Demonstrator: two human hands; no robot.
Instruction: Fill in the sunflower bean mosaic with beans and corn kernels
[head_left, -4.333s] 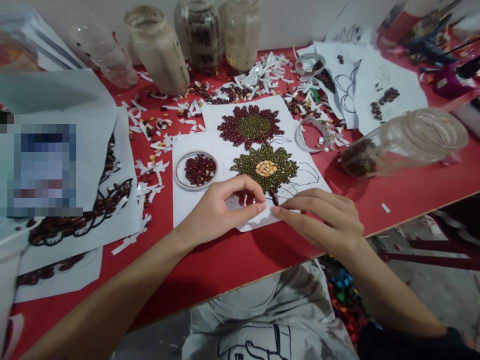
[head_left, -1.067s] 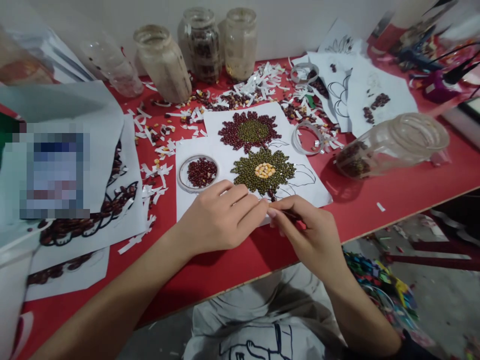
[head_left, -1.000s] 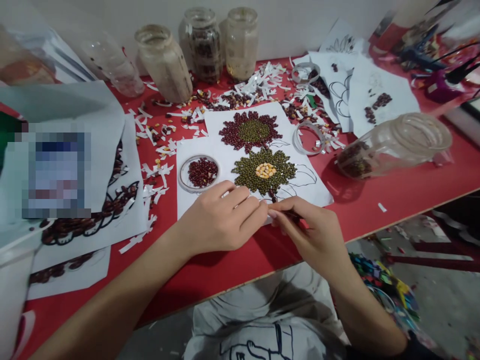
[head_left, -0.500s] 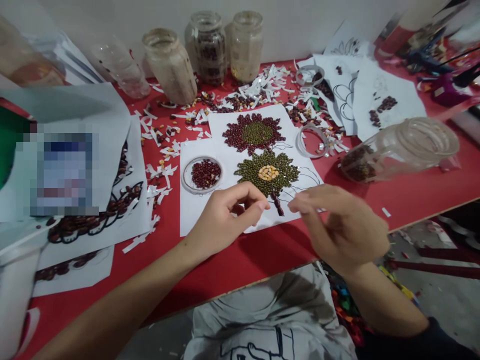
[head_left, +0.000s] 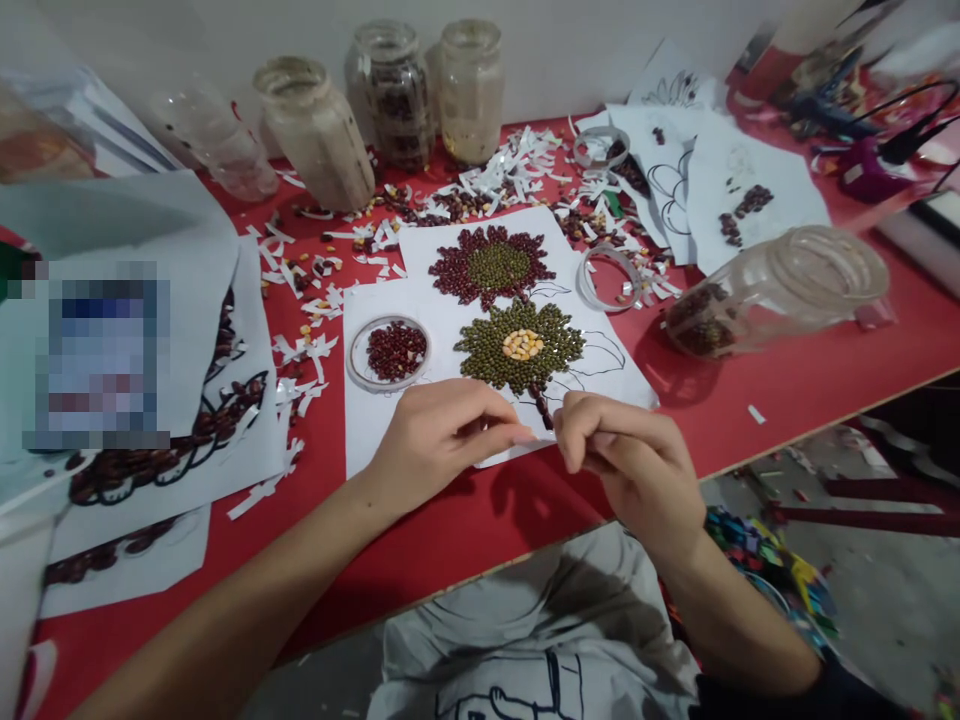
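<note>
My left hand is closed in a pinch over the front edge of a white paper sheet; what its fingertips hold, if anything, is too small to make out. Facing it, my right hand has curled fingers with the thumb pressed against them, and their contents are hidden. Just beyond the hands, a flower of green beans has a yellow corn-kernel centre and a short dark-bean stem. Above it lies a flower of red beans with a green centre. A round lid holds loose red beans.
Several glass jars, one of them cloudy, stand along the wall. A jar with dark beans lies tilted at right. Paper shreds and kernels litter the red table. Bean-covered drawings lie at left, more papers at back right.
My right hand has moved left and its fingers have curled in tighter. My left hand has shifted slightly, its fingertips a little lower. The whole view has swung a bit to the right.
</note>
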